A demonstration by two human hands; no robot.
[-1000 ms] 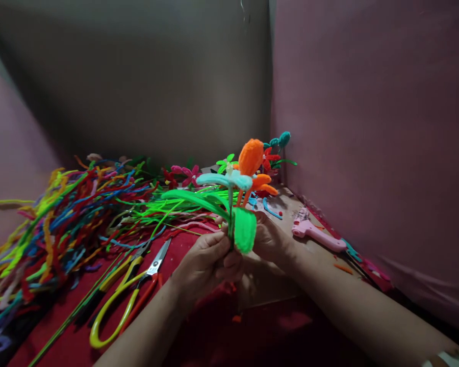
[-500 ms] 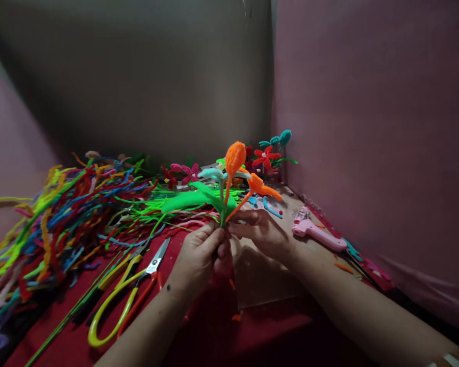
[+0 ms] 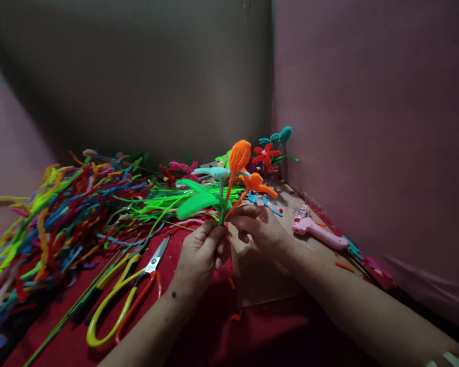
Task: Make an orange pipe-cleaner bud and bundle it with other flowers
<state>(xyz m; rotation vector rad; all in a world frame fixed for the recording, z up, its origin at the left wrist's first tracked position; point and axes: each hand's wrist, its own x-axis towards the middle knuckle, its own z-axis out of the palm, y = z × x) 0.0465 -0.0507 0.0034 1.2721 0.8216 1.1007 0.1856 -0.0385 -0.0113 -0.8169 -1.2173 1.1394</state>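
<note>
A small bunch of pipe-cleaner flowers stands upright in front of me. It has an orange bud [image 3: 239,157], an orange open bloom [image 3: 257,182], a pale mint flower [image 3: 214,173] and green leaves [image 3: 198,204] that point left. Low on the gathered stems [image 3: 222,216], my left hand [image 3: 204,250] is closed in a pinch. My right hand [image 3: 258,227] is closed beside it, its curled fingertips at the base of the orange bloom's stem. Those fingers partly hide their exact grip.
Left lies a large heap of coloured pipe cleaners [image 3: 53,219]. Yellow-and-red-handled scissors [image 3: 153,262] and yellow-handled pliers [image 3: 128,267] rest on the red cloth [image 3: 199,326]. A pink glue gun [image 3: 321,234] lies on the board [image 3: 268,285] at right. Finished flowers [image 3: 266,154] stand behind.
The bunch has turned in my left hand, so the green leaves swing lower and further left. My right fingers, stretched out earlier, have curled in by the orange stem.
</note>
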